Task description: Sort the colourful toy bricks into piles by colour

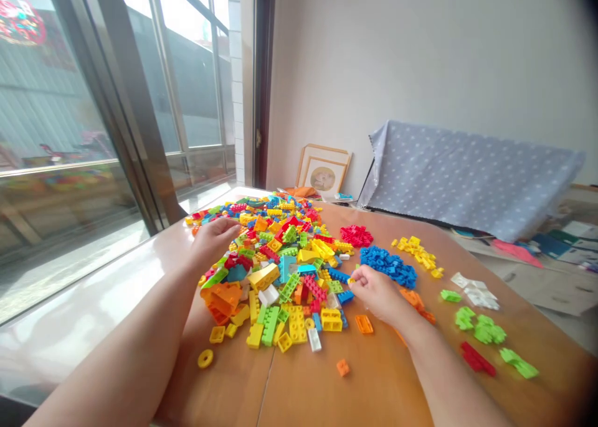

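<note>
A large heap of mixed toy bricks (289, 268) covers the middle of the wooden table (308, 396). My right hand (374, 288) is closed in a pinch on a small yellow brick (351, 281), between the heap's right edge and a pile of blue bricks (387, 266). My left hand (215, 236) is over the heap's left side, its fingers drawn together and pointing right; whatever they hold, if anything, is hidden. A loose orange brick (364, 324) lies just below my right hand.
Sorted groups lie on the right: pink (355, 235), yellow (419, 253), white (477, 291), green (488, 329), red (476, 358) and orange bricks (413, 300), the last partly behind my right forearm. A polka-dot cloth (467, 175) hangs beyond the table; windows stand left.
</note>
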Available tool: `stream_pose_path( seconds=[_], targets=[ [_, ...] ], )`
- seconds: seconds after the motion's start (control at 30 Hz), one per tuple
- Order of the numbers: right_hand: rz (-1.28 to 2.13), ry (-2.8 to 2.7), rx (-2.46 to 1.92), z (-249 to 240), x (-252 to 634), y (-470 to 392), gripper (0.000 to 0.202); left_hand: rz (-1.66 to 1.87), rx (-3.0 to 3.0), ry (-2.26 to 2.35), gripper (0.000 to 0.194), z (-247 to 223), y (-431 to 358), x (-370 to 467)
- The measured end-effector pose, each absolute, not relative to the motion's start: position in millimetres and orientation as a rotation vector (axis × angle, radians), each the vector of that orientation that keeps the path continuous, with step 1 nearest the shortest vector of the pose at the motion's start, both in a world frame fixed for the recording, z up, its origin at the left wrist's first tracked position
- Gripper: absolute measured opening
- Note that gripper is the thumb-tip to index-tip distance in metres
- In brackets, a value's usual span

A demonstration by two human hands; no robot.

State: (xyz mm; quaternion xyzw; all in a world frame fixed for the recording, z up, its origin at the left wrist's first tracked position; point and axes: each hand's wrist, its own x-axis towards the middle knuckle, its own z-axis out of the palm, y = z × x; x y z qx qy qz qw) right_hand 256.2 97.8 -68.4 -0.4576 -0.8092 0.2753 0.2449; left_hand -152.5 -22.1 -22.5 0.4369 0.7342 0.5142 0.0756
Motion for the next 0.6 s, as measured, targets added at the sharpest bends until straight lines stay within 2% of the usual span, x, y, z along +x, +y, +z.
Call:
stream_pose_path(
  seconds=[0.33, 0.6],
  targets=[
    [0.659, -2.218, -1.168, -76.2, 250.2, 95.8, 0.041, 1.456, 1.440, 2.114, 0.041, -21.8, -26.0, -153.9],
    [0.632, -2.241, -1.028, -71.0, 240.6, 77.7, 0.038, 1.578, 1.196, 2.300, 0.041, -31.7, -23.9, -178.6]
  ],
)
